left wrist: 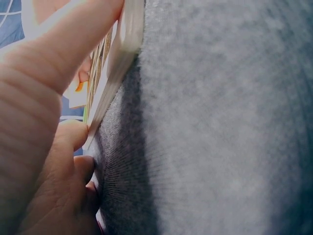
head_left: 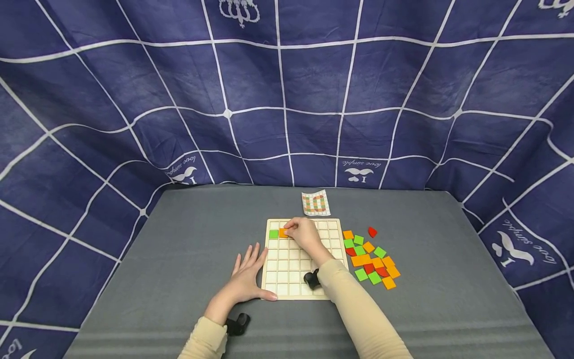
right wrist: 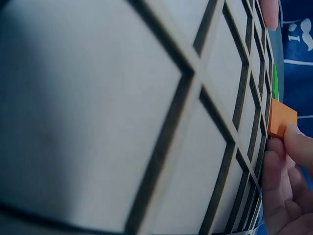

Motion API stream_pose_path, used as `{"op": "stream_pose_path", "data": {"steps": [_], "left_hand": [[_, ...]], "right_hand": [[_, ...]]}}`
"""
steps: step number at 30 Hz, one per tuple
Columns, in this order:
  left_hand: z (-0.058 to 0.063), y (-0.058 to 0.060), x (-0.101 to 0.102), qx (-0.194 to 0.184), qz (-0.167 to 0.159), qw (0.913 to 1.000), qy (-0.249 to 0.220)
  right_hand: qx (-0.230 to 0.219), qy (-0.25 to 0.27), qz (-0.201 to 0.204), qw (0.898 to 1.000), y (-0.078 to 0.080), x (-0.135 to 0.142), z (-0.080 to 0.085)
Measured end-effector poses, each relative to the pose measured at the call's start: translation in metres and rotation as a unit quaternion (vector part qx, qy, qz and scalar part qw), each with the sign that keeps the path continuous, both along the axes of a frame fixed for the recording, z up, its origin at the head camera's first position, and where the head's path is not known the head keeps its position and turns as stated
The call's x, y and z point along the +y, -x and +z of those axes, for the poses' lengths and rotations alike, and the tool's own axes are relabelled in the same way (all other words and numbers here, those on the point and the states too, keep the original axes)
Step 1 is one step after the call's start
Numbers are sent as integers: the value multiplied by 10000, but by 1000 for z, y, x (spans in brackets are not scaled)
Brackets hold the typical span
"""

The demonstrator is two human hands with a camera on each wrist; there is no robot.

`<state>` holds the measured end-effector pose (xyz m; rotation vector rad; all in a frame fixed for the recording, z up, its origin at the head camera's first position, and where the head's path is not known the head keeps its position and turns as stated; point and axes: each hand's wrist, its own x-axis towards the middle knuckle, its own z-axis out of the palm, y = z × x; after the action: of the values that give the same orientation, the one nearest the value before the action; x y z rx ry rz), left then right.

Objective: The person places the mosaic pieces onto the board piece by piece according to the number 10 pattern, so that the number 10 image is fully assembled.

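Observation:
A pale wooden grid board (head_left: 283, 264) lies on the grey table, divided into square cells by raised strips. Between thumb and fingers my right hand (head_left: 305, 233) pinches an orange square tile (right wrist: 282, 118) over the second row of cells. In the right wrist view the tile stands tilted against the grid. Just left of it, a green square tile (head_left: 273, 234) occupies a cell. My left hand (head_left: 245, 280) rests beside the board's left side, fingers spread, thumb on the near left corner. In the left wrist view, the thumb and a fingertip touch the board's edge.
Right of the board lie scattered loose tiles: orange squares (head_left: 388, 282), green squares (head_left: 361, 274) and red rounded pieces (head_left: 372, 232), some overlapping. A printed pattern card (head_left: 316, 203) sits behind the board. Blue cloth with white lines (head_left: 314, 134) hangs around the grey table (head_left: 197, 224).

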<state>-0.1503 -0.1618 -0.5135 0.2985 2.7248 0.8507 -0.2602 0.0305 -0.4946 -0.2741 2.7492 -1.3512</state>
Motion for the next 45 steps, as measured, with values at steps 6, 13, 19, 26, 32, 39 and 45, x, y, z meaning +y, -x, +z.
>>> {"op": "stream_pose_path", "data": {"steps": [6, 13, 19, 26, 32, 39, 45], "left_hand": [[0, 1, 1, 58, 11, 10000, -80], [-2, 2, 2, 26, 1, 10000, -32], [-2, 2, 2, 13, -19, 10000, -43], [-2, 2, 0, -6, -30, 10000, -27], [-3, 0, -2, 54, -33, 10000, -56], [-2, -1, -1, 39, -26, 10000, -76], [-4, 2, 0, 70, -14, 10000, -36]], "right_hand": [[36, -416, 20, 9991, -1, -1, 3], [44, -858, 272, 9959, -5, -1, 3], [-64, -617, 325, 9975, -8, 4, 7], [-565, 220, 1, 9982, -10, 29, 17], [-911, 808, -396, 9918, -11, 67, 26], [-1247, 1338, -797, 9799, -18, 123, 31], [-1199, 1094, -1170, 9798, -28, 173, 30]]}}
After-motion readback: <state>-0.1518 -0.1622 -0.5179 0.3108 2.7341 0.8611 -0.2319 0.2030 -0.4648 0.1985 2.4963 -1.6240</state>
